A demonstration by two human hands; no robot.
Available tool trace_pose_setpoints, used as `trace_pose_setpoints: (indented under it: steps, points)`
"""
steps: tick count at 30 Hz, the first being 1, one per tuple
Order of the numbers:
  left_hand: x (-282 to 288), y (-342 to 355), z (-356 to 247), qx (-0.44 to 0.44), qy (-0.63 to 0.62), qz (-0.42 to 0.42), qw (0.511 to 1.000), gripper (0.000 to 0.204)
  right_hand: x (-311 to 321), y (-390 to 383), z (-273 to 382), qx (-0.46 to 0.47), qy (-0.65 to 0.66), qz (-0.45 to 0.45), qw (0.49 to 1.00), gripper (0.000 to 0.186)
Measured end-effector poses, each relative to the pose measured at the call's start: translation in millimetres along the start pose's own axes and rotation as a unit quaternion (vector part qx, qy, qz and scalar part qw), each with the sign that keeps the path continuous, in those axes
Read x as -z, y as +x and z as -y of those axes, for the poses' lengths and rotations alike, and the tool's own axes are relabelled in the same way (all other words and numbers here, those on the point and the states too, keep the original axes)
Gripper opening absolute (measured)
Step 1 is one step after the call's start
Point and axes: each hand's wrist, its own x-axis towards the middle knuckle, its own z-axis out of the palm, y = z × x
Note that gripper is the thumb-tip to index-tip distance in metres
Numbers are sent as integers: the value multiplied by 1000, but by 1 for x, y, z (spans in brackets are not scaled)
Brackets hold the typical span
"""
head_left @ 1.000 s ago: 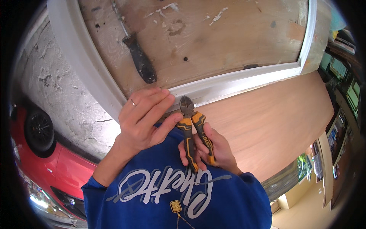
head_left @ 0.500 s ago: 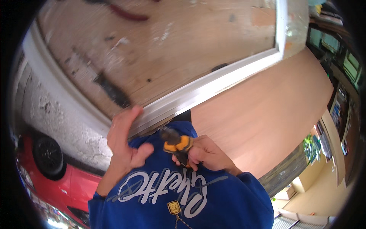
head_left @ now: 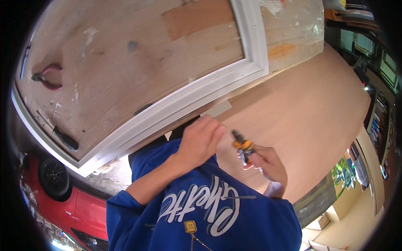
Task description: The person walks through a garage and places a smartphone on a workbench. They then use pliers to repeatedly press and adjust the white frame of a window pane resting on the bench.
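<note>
My right hand grips a pair of pliers with yellow and black handles, their dark jaws pointing up and away from me. My left hand is closed, back of the hand up, beside the near edge of a white frame. Whatever its curled fingers may hold is hidden. The frame lies on a worn wooden tabletop. Inside its near left corner rests a dark-handled screwdriver. Farther left lies a red-handled pair of pliers.
A small dark object lies against the frame's inner edge. Below the table spreads a brown floor, with a pale flat piece near my left hand. A red car stands at lower left; cluttered shelves line the right.
My left hand has gone from spread at the frame's corner to closed, farther right. My right hand has carried the pliers rightward, out over the floor. The view has shifted right along the frame.
</note>
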Motion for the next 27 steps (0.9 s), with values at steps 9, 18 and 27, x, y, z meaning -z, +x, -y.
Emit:
trace_pose_setpoints:
  steps: [9, 18, 27]
  points:
    - [13, 27, -39, -120, 129, -61, 982, 31, 49, 59, 33, -15, 271, 170, 947, 61]
    - [23, 81, -35, -106, 272, -90, 952, 57, 53, 83, 44, -138, 311, 209, 917, 69]
    - [35, 83, -37, -101, 249, -46, 962, 73, 54, 82, 59, -183, 305, 195, 914, 66]
